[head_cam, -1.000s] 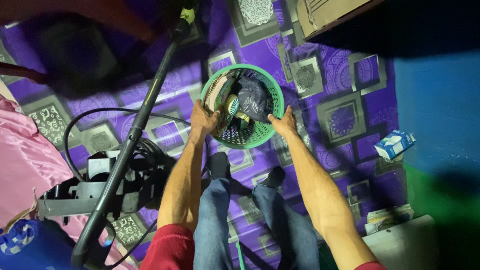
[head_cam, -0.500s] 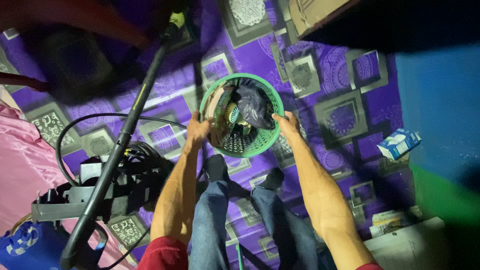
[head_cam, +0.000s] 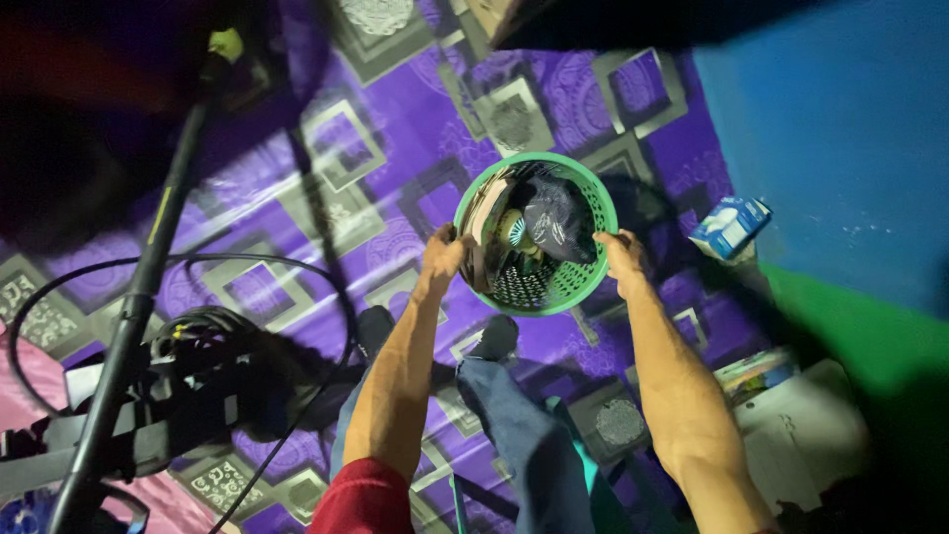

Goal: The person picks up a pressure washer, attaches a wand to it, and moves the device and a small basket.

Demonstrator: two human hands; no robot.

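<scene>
Over purple patterned flooring (head_cam: pixel 415 129), both hands grip a green basket (head_cam: pixel 591 203).

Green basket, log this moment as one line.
left hand: grips basket rim | right hand: grips opposite rim | basket: held above purple floor

Round green perforated basket (head_cam: pixel 593 213), upright above the purple floor, holds dark items.

Looked like a home room: purple patterned floor mat (head_cam: pixel 415 129), blue-and-green painted wall (head_cam: pixel 840 178), pink bedding (head_cam: pixel 30 386) at the edge, black cable (head_cam: pixel 198 265) loose on the floor.
</scene>
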